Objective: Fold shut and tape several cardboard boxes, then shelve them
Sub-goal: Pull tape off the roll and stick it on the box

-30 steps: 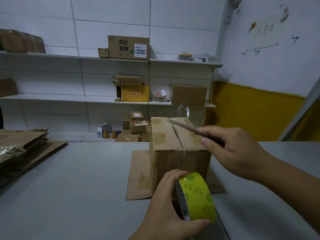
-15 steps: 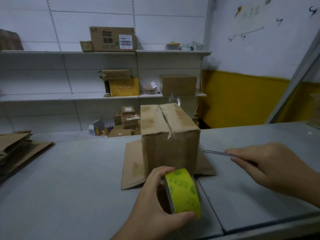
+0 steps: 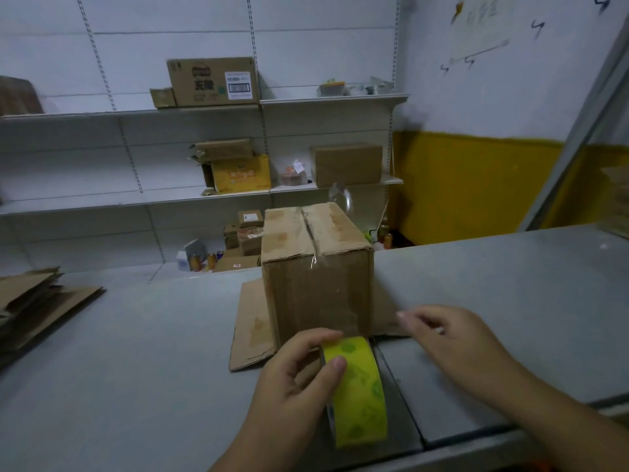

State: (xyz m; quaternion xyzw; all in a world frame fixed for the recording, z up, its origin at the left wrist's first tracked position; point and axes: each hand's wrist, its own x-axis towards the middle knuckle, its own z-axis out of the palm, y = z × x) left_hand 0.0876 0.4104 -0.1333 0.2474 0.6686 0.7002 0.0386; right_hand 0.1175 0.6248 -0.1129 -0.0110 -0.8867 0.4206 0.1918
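Left hand (image 3: 299, 373) grips the yellow tape roll (image 3: 357, 393) | right hand (image 3: 452, 342) beside it is blurred, I can't tell its grip | box (image 3: 316, 267) flaps shut, standing on a cardboard sheet (image 3: 250, 321)

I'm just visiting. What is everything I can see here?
box: one, brown, tape on top seam, mid-table
cardboard sheet: one, brown, flat under the box
tape roll: one, yellow-green, in front of the box
flattened cartons: one stack, brown, table's left edge
table: one, grey
shelves: white, back wall
shelved boxes: several, brown, one yellow
cans: a few, lowest shelf
left hand: grips the tape roll
right hand: beside the box, blurred
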